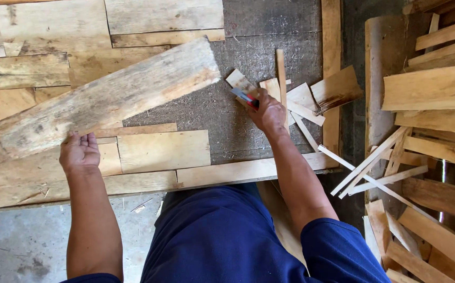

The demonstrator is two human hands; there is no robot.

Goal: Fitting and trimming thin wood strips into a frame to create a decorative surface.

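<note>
My left hand point(79, 152) grips the near edge of a long weathered wooden plank point(107, 97), which is lifted and tilted across the work surface. My right hand point(266, 111) reaches forward among small wood offcuts point(303, 99) and closes on a small red and blue tool point(245, 97). A pale block point(238, 79) lies just beyond that tool. My blue-clothed legs fill the bottom centre.
Flat boards point(162, 151) cover the left of the surface, with grey matting point(269, 52) showing between them. A heap of planks and thin strips point(431, 105) lies to the right. Concrete floor point(23, 243) is at the lower left.
</note>
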